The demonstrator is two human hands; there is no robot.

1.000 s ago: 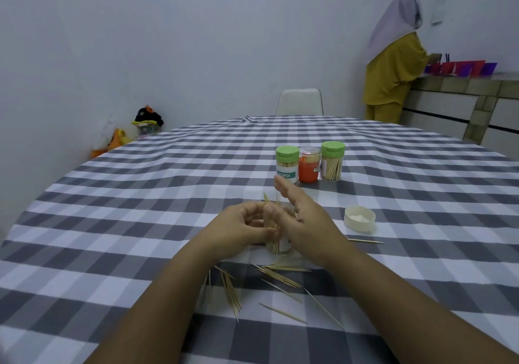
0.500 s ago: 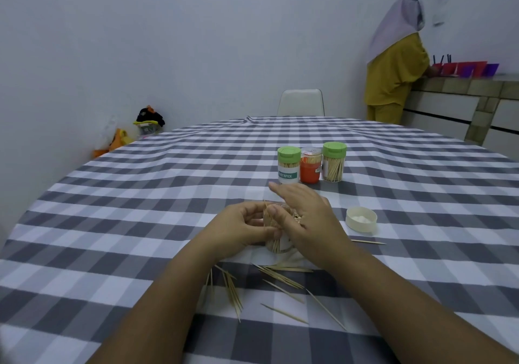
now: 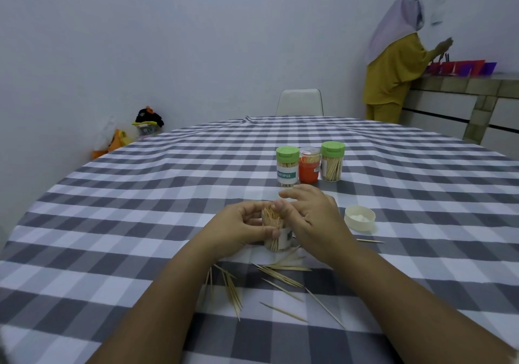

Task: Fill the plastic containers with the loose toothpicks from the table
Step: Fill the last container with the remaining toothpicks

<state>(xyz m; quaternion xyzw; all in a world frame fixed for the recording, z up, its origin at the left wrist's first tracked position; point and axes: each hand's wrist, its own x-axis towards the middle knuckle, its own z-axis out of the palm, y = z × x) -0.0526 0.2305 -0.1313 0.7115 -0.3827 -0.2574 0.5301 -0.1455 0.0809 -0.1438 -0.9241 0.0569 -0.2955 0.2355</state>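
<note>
Left hand (image 3: 241,227) grip round open container (image 3: 276,230), right hand (image 3: 314,217) atop — toothpicks (image 3: 280,275) near

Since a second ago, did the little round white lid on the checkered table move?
No. The little round white lid sits in the same place, right of the hands and in front of the green-capped clear toothpick jar.

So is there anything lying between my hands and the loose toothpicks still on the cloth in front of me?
Nothing visible does. The loose toothpicks lie on bare checked cloth just nearer you than the open container, which the left hand grips while the right hand rests its fingers at the mouth. The white lid sits off to the right.
</note>
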